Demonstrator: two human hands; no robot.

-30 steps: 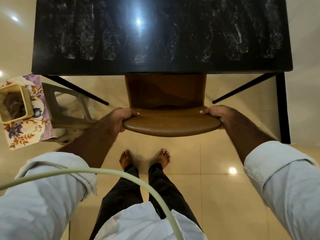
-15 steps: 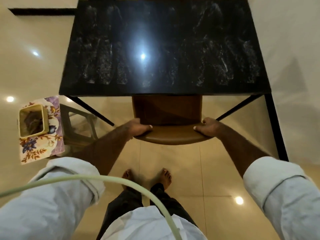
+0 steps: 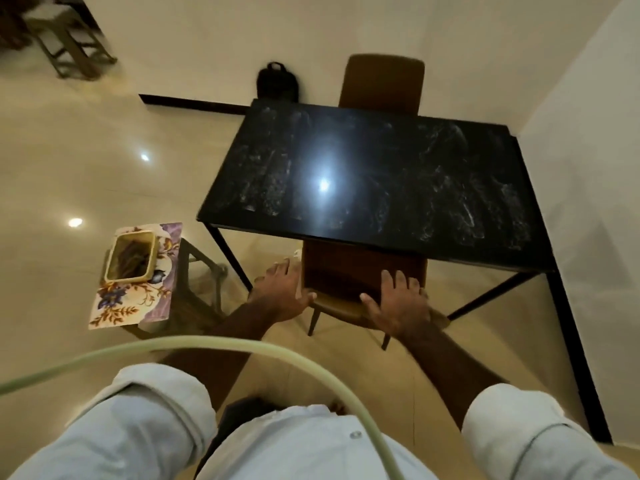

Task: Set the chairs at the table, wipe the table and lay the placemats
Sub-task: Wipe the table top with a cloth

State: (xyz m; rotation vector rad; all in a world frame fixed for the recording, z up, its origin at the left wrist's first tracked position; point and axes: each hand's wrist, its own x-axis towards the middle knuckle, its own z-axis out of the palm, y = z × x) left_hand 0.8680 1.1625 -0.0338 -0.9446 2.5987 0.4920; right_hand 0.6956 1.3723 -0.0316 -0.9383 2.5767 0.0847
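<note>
A black table (image 3: 408, 161) with a smeared, glossy top stands against the right wall. A brown chair (image 3: 349, 271) is tucked under its near edge, only the backrest showing. My left hand (image 3: 282, 292) hovers just left of the backrest, fingers spread, holding nothing. My right hand (image 3: 398, 303) is above the backrest's top, fingers apart, also empty. A second brown chair (image 3: 381, 81) stands at the table's far side. Floral placemats (image 3: 135, 292) lie on a stool to my left, with a yellow tub (image 3: 131, 256) holding a dark cloth on top.
A black backpack (image 3: 277, 79) leans on the far wall. A wooden stool (image 3: 69, 43) stands at the far left. The stool (image 3: 194, 289) under the placemats is close to the table's left leg. A pale cable (image 3: 207, 344) arcs across my chest.
Both hands have let go of the near chair's backrest and opened. My view has pulled back and swung left, so the whole table and far chair now show.
</note>
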